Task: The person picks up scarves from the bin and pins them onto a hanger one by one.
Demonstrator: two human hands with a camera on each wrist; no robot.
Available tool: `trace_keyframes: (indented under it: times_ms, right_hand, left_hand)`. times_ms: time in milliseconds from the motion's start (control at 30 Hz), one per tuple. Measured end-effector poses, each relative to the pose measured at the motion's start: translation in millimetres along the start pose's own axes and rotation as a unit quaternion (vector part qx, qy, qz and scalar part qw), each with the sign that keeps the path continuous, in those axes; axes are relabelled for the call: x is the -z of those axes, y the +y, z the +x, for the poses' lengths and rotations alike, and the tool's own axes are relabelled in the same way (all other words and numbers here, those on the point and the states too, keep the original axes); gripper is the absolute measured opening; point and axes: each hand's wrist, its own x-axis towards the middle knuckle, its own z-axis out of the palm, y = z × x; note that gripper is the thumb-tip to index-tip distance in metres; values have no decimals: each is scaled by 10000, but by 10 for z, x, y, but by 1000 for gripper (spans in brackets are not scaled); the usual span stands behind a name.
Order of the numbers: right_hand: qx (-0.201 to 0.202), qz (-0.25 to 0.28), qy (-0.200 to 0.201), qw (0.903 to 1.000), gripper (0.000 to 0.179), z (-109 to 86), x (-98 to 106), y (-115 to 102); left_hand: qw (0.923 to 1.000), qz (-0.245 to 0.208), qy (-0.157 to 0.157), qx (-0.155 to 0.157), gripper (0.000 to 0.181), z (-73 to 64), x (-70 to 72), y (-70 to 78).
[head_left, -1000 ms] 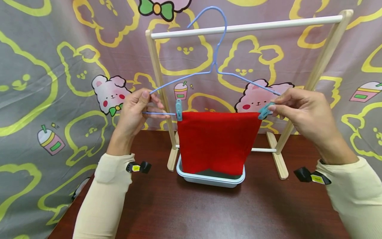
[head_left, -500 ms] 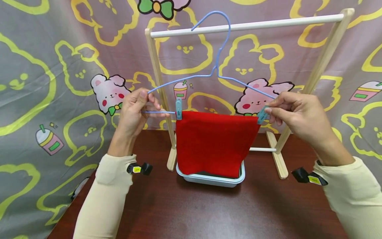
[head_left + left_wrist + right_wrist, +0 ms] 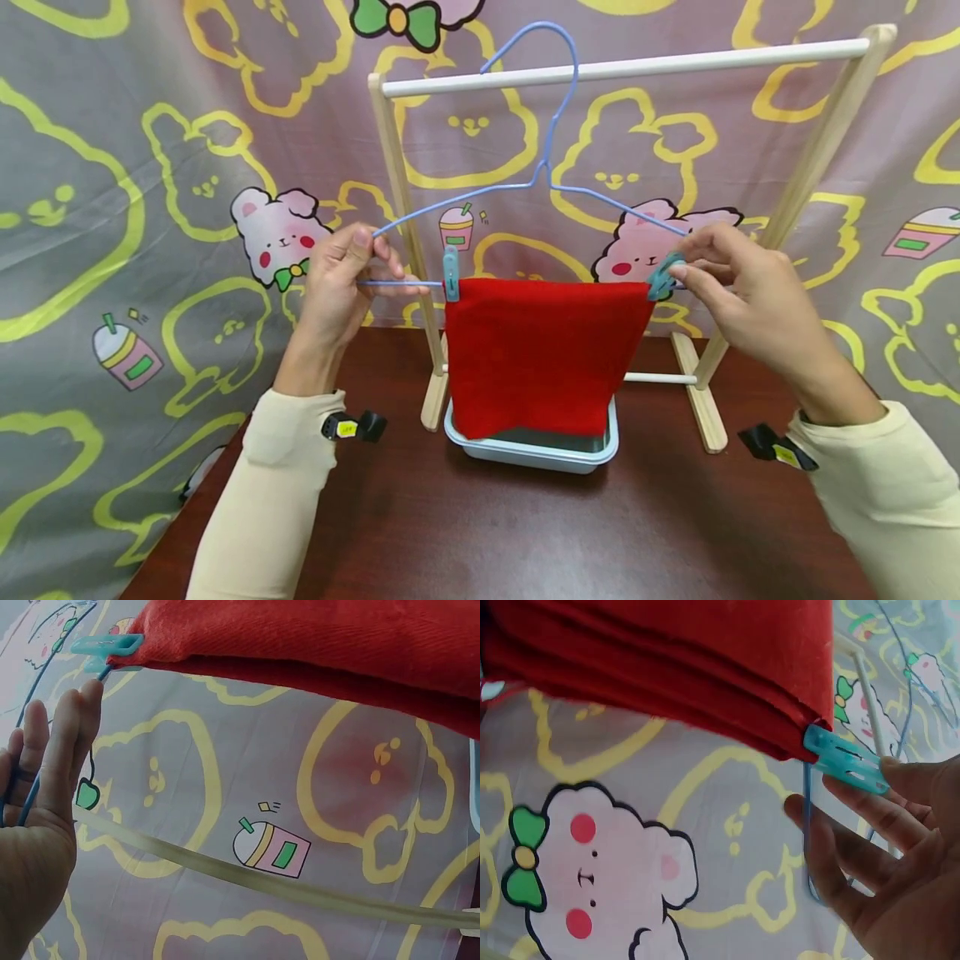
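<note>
A blue wire hanger (image 3: 480, 193) is held up in front of the rack, its hook overlapping the white bar in the head view. A folded red cloth (image 3: 547, 358) hangs over its lower wire. My left hand (image 3: 341, 275) pinches the hanger's left end between thumb and fingers. Close to it, a teal clothespin (image 3: 451, 275) clips the cloth's left top corner. My right hand (image 3: 750, 292) pinches a second teal clothespin (image 3: 847, 759) at the cloth's right top corner. In the right wrist view, its jaws bite the cloth edge at the wire.
Behind stands a wooden rack (image 3: 817, 150) with a white top bar (image 3: 675, 64). Under the cloth, a light blue basin (image 3: 532, 454) sits on the dark brown table (image 3: 480, 533). A patterned curtain (image 3: 67, 275) covers the back and left side.
The hanger and cloth shift slightly, with the right end dipping and then rising again. The right hand's grip on the clothespin changes a little; the left hand stays almost still.
</note>
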Motion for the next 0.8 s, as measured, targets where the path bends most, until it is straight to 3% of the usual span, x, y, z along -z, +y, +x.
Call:
trace_keyframes:
  times_ms: [167,533,800]
  right_hand:
    - [420,-67,-161,9990,22,-10,1,-8]
    - [277,670,-49,9974,16,-12,-26,5]
    - [281,569,207,9978,23,-16,-57,-44]
  left_hand:
    - [9999,14,-123,-81,34,-3,2,17]
    - [9999,-128,25,-15,33,-24,28,17]
    - [9999,-101,-1,49,35,-27,53,36]
